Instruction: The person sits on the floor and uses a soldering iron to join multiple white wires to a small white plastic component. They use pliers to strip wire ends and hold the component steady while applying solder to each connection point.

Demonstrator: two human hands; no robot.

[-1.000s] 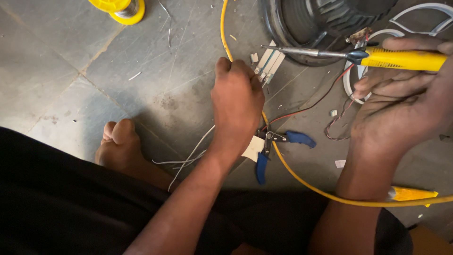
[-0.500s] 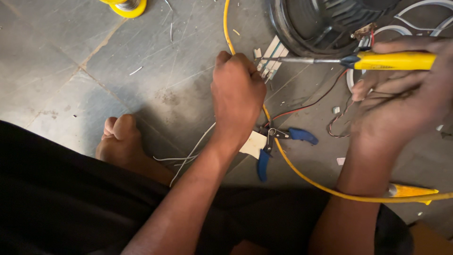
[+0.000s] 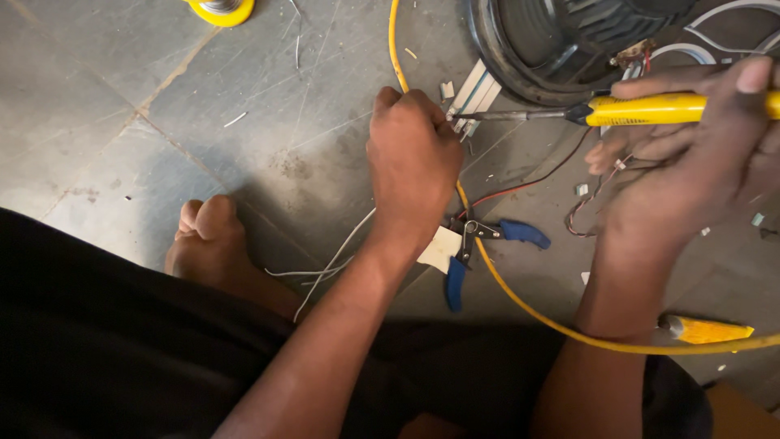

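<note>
Gripping a yellow-handled soldering iron (image 3: 642, 109) in the right hand (image 3: 691, 175), metal tip pointing left toward the closed left hand (image 3: 413, 158). Pinching something small in the left fingers, possibly a wire end; too hidden to confirm. Lying below on the grey tiled floor (image 3: 162, 122): blue-handled pliers (image 3: 479, 248), crossed by a yellow cable (image 3: 520, 305). Resting at left: a bare foot (image 3: 210, 244).

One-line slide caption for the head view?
Right hand aims a yellow-handled soldering iron toward the closed left hand, above blue-handled pliers.
</note>
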